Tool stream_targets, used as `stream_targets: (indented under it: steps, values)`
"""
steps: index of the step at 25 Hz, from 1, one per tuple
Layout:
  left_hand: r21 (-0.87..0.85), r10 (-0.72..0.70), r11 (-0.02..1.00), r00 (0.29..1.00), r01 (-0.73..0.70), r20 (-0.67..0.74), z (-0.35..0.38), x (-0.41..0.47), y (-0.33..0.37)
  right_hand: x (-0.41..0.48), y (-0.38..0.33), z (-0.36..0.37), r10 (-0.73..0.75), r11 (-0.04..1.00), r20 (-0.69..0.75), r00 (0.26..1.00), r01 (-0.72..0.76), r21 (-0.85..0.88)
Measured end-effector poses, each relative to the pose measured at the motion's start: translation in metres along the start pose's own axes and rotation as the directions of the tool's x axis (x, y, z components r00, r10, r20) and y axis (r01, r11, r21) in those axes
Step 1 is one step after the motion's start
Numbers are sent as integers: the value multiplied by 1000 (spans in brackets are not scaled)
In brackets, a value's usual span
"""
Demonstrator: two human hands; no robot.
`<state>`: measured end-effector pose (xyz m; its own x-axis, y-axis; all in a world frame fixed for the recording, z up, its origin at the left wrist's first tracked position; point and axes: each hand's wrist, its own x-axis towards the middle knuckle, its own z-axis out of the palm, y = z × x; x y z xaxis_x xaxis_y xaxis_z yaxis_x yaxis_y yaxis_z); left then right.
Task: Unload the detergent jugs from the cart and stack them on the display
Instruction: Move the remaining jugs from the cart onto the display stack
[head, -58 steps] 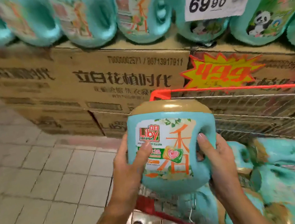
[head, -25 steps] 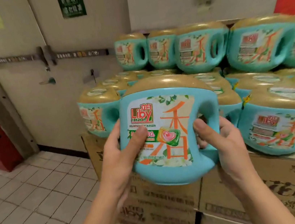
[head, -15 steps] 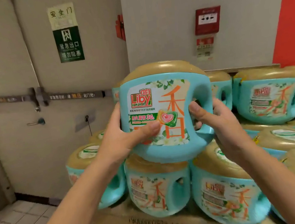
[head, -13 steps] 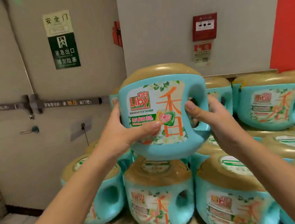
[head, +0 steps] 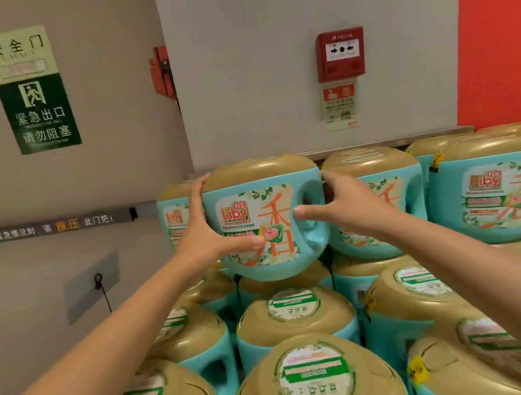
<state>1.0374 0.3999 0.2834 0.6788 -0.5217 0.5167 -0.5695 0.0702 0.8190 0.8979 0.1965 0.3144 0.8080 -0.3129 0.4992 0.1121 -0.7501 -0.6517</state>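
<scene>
4 fingers (head: pixel 199 189) of the left hand (head: pixel 202 235) curl up the left side of the held jug (head: pixel 265 220), their tips at the edge of its gold cap, while the thumb lies across the lower front label, so this hand grips it. The right hand (head: pixel 352 207) is spread wide: its straight thumb touches the front of the jug's handle, and the other fingers, only slightly bent, reach past the jug's right edge; whether they touch its back cannot be told. This turquoise jug stands upright with the "Liby" label facing the camera, in the upper tier of the display, between 1 jug at its left (head: pixel 174 216) and 1 at its right (head: pixel 383 200). Its base is level with the gold caps of the tier below; whether it already rests on them is unclear. More turquoise jugs (head: pixel 311 381) fill the lower tier in front, under both bare forearms. Behind the stack stands a grey wall (head: pixel 250 64) with a red fire alarm box (head: pixel 340 54), a red panel (head: pixel 503 26) at the right, and at the left a door with a green exit sign (head: pixel 38 114) and a push bar (head: pixel 55 226).
</scene>
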Motion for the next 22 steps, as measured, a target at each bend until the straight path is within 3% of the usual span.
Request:
stream_targets:
  steps: [4,6,8,11,14,22]
  values:
    - [19,4,1000,999,-3,-38,0,11,-27,12,6,0,-16,944,26,1000,23,-330]
    - [14,0,1000,999,1,-53,2,14,-36,16,8,-13,-161,832,23,987,148,-534]
    - [45,4,999,998,-1,-58,4,14,-39,18,14,-30,-339,734,-7,941,260,-628]
    - [88,-28,996,997,34,-65,6,14,-42,24,32,-52,-346,666,-48,937,209,-716]
    - [87,-42,995,996,48,-74,12,13,-41,25,54,-62,-220,686,-59,974,111,-719]
    - [132,-57,989,997,63,-46,19,23,-42,22,69,-73,-240,716,-107,965,101,-691]
